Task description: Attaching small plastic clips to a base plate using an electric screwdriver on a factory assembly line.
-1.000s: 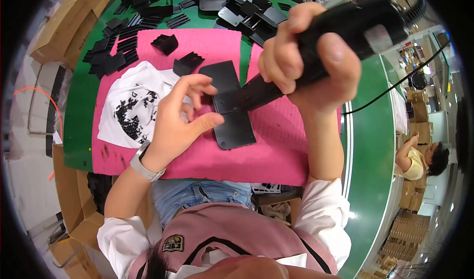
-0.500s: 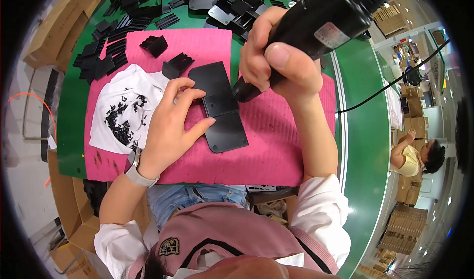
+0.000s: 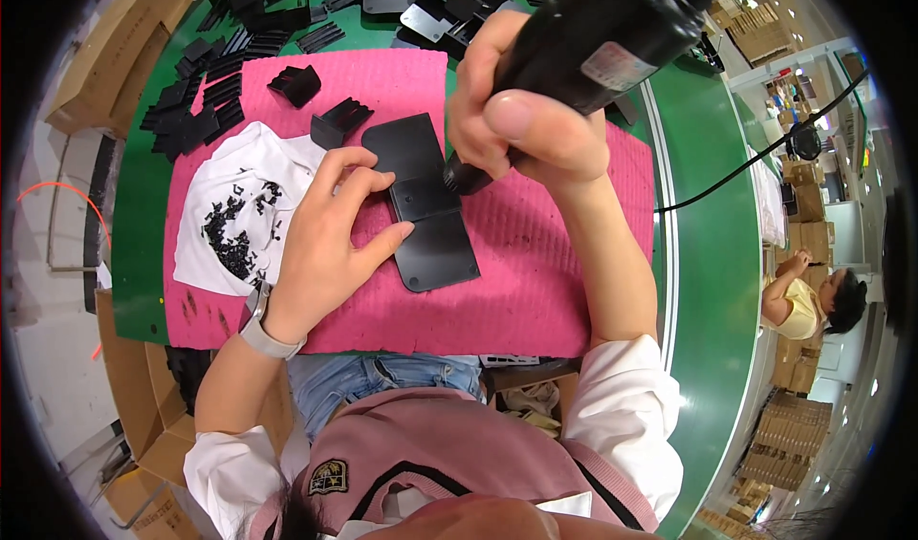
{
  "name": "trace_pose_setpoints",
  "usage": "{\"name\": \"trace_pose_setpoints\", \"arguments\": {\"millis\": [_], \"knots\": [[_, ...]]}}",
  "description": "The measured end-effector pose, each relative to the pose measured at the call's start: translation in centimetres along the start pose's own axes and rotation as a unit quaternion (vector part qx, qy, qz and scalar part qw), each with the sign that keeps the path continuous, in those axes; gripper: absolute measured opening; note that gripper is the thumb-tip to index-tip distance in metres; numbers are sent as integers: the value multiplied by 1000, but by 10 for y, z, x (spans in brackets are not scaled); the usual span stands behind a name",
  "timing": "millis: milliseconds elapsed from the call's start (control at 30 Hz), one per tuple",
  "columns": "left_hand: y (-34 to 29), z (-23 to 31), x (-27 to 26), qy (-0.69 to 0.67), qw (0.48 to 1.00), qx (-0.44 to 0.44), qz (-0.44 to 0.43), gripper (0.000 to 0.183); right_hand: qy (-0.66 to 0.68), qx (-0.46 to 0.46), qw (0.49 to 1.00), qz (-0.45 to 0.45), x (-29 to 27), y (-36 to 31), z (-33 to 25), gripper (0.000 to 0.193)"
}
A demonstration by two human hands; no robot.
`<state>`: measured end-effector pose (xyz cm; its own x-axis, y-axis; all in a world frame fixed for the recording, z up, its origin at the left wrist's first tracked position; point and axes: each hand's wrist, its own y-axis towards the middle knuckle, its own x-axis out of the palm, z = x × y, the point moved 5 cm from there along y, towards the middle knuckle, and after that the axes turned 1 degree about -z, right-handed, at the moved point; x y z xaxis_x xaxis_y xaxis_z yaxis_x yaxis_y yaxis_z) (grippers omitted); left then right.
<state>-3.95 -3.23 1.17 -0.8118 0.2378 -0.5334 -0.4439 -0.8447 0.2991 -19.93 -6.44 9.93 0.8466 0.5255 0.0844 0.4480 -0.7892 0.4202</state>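
A white cloth [image 3: 251, 217] strewn with small black screws [image 3: 232, 237] is lying just left of the left hand [image 3: 323, 244]. That hand is resting open and palm-down on the pink mat [image 3: 535, 282], its fingers spread, the thumb and fingertips touching the left edge of a flat black plastic panel [image 3: 426, 201]. The panel is lying on the mat between the two hands. Above the left hand, two small black finned parts [image 3: 318, 105] are sitting on the mat. The right hand [image 3: 521, 119] is gripping a black electric screwdriver [image 3: 593, 43], fingers closed around its body, with its tip pressing down on the panel's right edge. A black cable [image 3: 755, 158] is trailing away to the right of that hand.
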Motion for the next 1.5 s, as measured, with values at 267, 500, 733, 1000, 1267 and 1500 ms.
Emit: {"name": "trace_pose_setpoints", "arguments": {"millis": [267,500,733,1000,1267,1500], "knots": [[31,23,-14,224,961,123,-109,48,-45,-1,998,54,6,-8,-7,30],[57,33,24,240,820,285,-434,76,-172,167,963,127,-15,-64,-48,50],[51,57,24,313,797,335,-394,51,-640,272,674,250,-84,-155,-22,52],[50,61,-11,-114,972,205,-22,35,-281,82,956,33,16,-102,22,66],[-10,54,-79,-71,991,69,93,26,-13,148,984,-104,46,-78,18,41],[-121,-73,-249,-430,791,-162,405,34,-500,112,854,89,-21,-23,36,51]]}}
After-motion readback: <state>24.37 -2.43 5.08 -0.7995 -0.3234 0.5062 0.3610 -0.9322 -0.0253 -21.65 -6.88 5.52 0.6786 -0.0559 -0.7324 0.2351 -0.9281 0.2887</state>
